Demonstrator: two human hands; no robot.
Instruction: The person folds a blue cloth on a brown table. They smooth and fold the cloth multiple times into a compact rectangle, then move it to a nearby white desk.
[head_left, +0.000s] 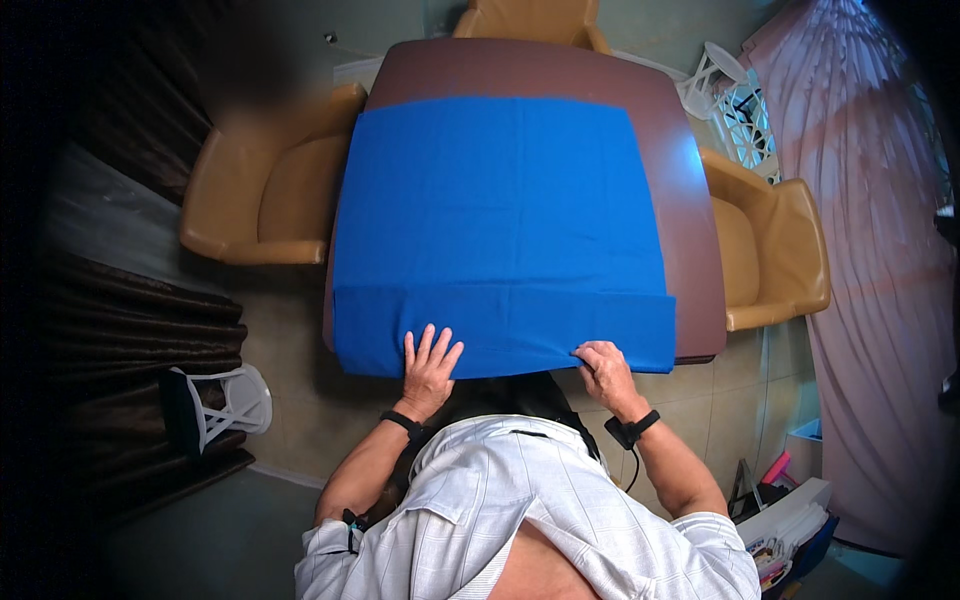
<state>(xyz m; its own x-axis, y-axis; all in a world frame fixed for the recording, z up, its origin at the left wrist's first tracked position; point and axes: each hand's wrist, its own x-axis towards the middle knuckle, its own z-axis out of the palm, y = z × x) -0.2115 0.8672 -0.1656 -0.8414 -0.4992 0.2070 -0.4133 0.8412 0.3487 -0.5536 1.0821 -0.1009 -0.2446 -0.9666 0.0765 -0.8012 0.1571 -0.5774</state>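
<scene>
A blue cloth (495, 202) lies spread over a reddish-brown table (682, 225), with its near part folded back in a wide band across the front edge. On the left part of that band my left hand (430, 367) rests flat, fingers spread. My right hand (606, 375) pinches the cloth's near edge further right, its fingers curled over the fabric. Small wrinkles run through the cloth between the two hands. Each wrist wears a black band, and a cable hangs from the right one.
Tan armchairs stand at the table's left (225, 195), right (780, 262) and far side (525, 19). A white stool (244, 397) is at the lower left, another white stool (697, 90) at the upper right. Pink drapes (855, 300) hang at the right, dark curtains (150, 322) at the left.
</scene>
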